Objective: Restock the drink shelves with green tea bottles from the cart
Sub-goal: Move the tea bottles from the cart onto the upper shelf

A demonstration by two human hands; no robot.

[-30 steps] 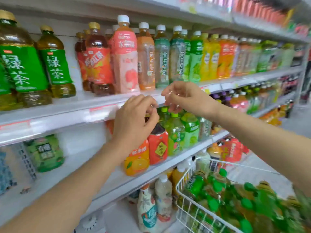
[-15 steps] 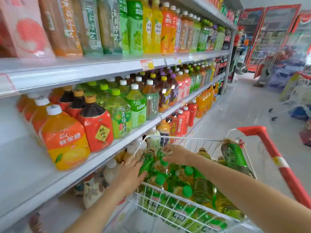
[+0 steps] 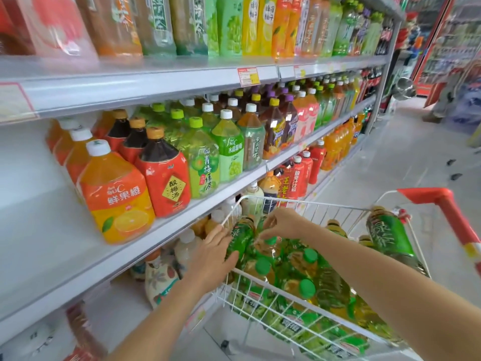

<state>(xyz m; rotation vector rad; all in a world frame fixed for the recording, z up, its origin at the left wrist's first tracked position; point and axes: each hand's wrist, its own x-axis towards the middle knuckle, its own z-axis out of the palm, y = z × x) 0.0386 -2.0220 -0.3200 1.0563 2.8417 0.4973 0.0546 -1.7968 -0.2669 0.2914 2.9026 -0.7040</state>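
Head view: at the left of the frame the middle shelf (image 3: 39, 230) has a bare white stretch beside the orange juice bottle (image 3: 117, 194), so I judge the restocking is far from done. Low in the centre, the left hand (image 3: 213, 254) curls its fingers and thumb round a green tea bottle (image 3: 240, 237) lying tilted in the near-left corner of the cart (image 3: 299, 204). Just to its right, the right hand (image 3: 282, 222) points its bunched fingers down at the top of another bottle (image 3: 268, 247) in the heap; I cannot tell whether they have closed on it. The cart is heaped with bottles, none yet lifted clear. They are clear plastic with yellow-amber tea, green wrap labels and green or golden caps. One tall bottle (image 3: 390, 235) leans at the right end.
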